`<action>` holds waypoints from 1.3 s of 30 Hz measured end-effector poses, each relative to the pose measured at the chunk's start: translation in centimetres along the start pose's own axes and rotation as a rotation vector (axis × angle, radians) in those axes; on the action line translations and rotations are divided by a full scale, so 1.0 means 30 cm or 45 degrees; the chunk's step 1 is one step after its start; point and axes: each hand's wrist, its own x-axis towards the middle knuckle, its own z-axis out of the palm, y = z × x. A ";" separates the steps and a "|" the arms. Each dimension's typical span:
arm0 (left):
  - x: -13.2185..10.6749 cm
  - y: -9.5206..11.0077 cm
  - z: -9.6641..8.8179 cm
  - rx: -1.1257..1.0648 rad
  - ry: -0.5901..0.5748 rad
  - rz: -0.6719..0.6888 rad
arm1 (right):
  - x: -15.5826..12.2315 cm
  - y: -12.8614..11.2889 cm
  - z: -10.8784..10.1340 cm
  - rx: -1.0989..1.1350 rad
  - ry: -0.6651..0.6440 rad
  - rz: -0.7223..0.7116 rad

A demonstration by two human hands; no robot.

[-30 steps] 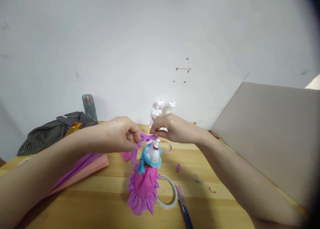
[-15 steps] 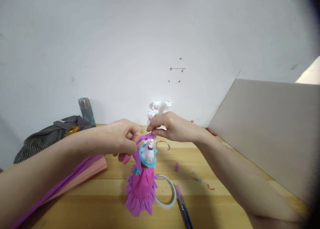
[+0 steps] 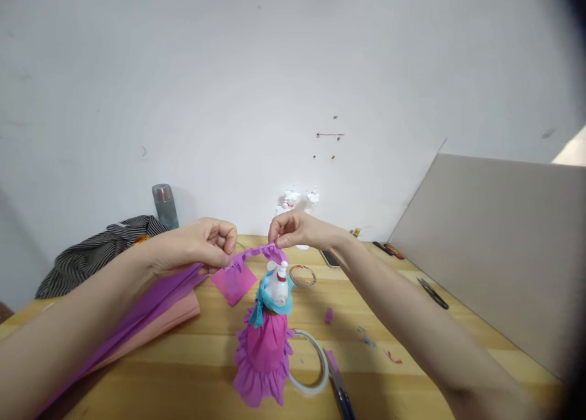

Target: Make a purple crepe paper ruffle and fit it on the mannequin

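Stretched between my two hands is a gathered purple crepe paper strip [image 3: 260, 251]. My left hand [image 3: 206, 244] pinches its left end, and my right hand [image 3: 295, 229] pinches the other end between thumb and fingers. Just below the strip stands a white figurine [image 3: 278, 289] with a red neck band. A turquoise paper wrap [image 3: 262, 299] circles its upper part, over a pink paper skirt [image 3: 268, 347] with a purple ruffled hem [image 3: 260, 386]. Beneath the left end of the strip lies a pink paper square [image 3: 235, 284].
A white tape roll [image 3: 324, 371] and blue-handled scissors [image 3: 339, 389] lie right of the skirt. Purple and peach crepe paper [image 3: 176, 313] is at left, near striped cloth [image 3: 103, 246] and a flask [image 3: 165, 207]. White figurines [image 3: 292, 196] stand by the wall; a panel [image 3: 494, 224] borders the right.
My left hand has moved left, drawing the purple strip out straighter and clear of the figurine's side. The pink square and turquoise wrap show more fully. The view has shifted slightly.
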 end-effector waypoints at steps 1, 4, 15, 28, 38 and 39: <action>-0.005 -0.008 -0.006 -0.028 -0.007 -0.004 | 0.006 0.014 0.003 0.033 -0.019 0.004; -0.019 -0.023 -0.014 -0.087 -0.037 -0.028 | 0.026 0.048 0.025 0.096 -0.012 -0.015; -0.058 -0.076 -0.070 -0.309 0.016 0.016 | -0.050 -0.053 0.092 -0.150 0.441 -0.131; -0.153 -0.087 -0.075 -0.387 0.425 -0.020 | -0.153 -0.171 0.287 -0.738 0.621 0.141; -0.196 -0.080 -0.085 -0.384 0.473 0.029 | -0.135 -0.199 0.281 -1.043 0.477 -0.045; -0.199 -0.080 -0.087 -0.383 0.476 0.033 | -0.125 -0.202 0.275 -1.070 0.434 -0.064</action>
